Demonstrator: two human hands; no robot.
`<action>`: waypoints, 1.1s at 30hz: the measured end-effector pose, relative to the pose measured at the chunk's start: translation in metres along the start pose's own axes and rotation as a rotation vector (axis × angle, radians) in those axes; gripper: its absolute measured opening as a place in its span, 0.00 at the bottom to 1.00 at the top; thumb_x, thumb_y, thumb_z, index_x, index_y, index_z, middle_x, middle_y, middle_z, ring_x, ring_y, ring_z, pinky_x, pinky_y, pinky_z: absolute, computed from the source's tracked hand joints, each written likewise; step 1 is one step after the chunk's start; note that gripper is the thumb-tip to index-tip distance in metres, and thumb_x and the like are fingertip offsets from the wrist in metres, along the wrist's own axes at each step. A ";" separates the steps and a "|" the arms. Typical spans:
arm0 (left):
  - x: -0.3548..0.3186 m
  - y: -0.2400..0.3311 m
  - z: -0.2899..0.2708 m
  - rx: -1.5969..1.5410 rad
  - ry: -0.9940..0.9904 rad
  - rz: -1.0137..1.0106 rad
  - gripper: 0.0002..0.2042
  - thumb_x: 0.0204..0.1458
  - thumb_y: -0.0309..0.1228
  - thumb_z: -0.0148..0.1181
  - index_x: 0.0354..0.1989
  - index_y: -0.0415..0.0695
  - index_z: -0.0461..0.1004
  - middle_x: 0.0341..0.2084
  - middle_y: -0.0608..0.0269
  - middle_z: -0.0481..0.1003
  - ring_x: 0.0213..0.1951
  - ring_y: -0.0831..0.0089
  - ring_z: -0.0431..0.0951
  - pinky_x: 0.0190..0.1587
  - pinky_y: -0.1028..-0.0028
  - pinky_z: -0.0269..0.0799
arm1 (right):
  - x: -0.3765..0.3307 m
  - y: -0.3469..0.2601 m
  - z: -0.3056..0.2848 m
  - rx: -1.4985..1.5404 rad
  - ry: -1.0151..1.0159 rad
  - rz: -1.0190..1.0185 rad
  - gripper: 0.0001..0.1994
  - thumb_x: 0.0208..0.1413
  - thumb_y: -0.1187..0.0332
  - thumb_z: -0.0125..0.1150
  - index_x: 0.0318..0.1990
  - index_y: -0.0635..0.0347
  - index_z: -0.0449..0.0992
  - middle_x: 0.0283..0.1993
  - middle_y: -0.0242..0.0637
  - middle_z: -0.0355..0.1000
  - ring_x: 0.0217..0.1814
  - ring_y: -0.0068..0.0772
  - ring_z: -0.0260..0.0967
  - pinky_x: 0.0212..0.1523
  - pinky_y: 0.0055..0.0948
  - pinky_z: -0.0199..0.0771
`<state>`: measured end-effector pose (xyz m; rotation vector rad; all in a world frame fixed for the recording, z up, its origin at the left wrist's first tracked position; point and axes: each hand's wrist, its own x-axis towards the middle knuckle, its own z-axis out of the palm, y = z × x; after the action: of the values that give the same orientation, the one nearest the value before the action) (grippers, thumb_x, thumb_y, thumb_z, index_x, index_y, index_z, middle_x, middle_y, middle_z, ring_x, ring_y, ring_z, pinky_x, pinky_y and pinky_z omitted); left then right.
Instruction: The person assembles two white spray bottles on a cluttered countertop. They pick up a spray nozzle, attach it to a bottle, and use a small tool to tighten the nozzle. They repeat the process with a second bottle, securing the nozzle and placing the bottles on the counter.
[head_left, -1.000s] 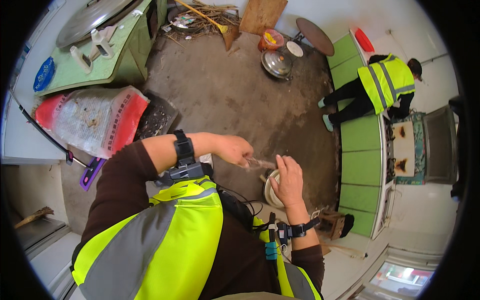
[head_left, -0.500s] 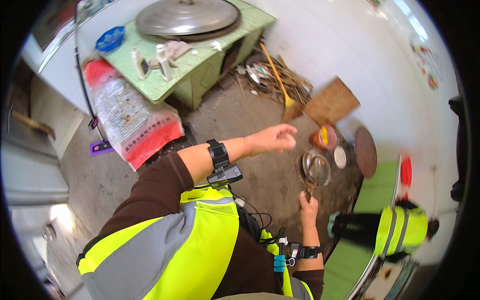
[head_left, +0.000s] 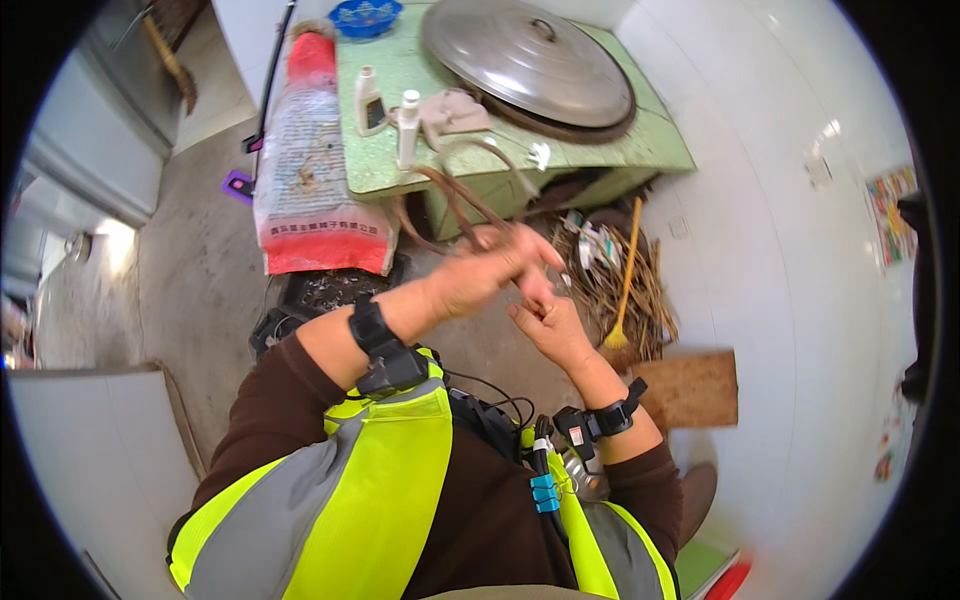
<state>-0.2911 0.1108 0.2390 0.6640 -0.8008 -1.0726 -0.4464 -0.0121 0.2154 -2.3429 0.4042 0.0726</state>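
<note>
Thin, looped brown cord [head_left: 455, 190] arced forward-left of the nearer left hand [head_left: 485, 274]; I couldn't tell whose fingers gripped it.

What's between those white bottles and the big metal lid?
In the head view, a crumpled beige cloth lies on the green countertop, between the right-hand white bottle and the metal lid.

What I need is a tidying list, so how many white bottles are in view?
2: the left bottle and, to its right, the second bottle beside the crumpled cloth, both on the green countertop. Others may be hidden.
</note>
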 end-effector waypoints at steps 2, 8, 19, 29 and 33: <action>0.009 0.020 -0.039 -0.038 0.346 0.118 0.18 0.62 0.42 0.44 0.34 0.38 0.71 0.13 0.69 0.63 0.21 0.76 0.69 0.33 0.74 0.69 | 0.036 0.016 -0.017 -0.317 -0.085 -0.077 0.09 0.47 0.68 0.63 0.34 0.56 0.70 0.34 0.39 0.71 0.35 0.44 0.70 0.33 0.36 0.70; 0.057 0.089 -0.170 -0.028 0.763 0.571 0.17 0.61 0.39 0.45 0.20 0.46 0.61 0.08 0.74 0.50 0.11 0.80 0.47 0.17 0.77 0.47 | 0.150 0.048 -0.068 -0.155 0.024 -0.243 0.11 0.45 0.69 0.63 0.37 0.59 0.72 0.32 0.40 0.69 0.31 0.39 0.71 0.33 0.33 0.71; 0.157 0.082 -0.272 0.190 0.909 0.484 0.21 0.59 0.37 0.49 0.14 0.49 0.54 0.09 0.74 0.51 0.12 0.81 0.49 0.17 0.77 0.45 | 0.414 0.041 -0.002 0.112 -0.014 -0.403 0.24 0.42 0.62 0.67 0.47 0.60 0.70 0.43 0.44 0.71 0.43 0.42 0.70 0.44 0.35 0.70; 0.174 0.054 -0.304 0.239 1.027 0.529 0.21 0.59 0.34 0.48 0.13 0.47 0.54 0.10 0.73 0.52 0.13 0.81 0.50 0.17 0.77 0.46 | 0.490 0.024 0.050 0.350 -0.299 -0.513 0.18 0.38 0.62 0.67 0.39 0.54 0.73 0.39 0.40 0.73 0.45 0.46 0.69 0.45 0.39 0.69; 0.177 0.055 -0.302 0.240 1.017 0.579 0.21 0.59 0.33 0.47 0.12 0.46 0.53 0.09 0.72 0.52 0.13 0.80 0.50 0.18 0.75 0.47 | 0.490 0.020 0.049 0.369 -0.252 -0.559 0.12 0.39 0.64 0.63 0.34 0.54 0.73 0.35 0.38 0.73 0.42 0.45 0.69 0.41 0.39 0.70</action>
<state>0.0320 -0.0094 0.1581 0.9725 -0.1818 -0.0366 0.0154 -0.1228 0.0840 -1.9695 -0.3403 0.0207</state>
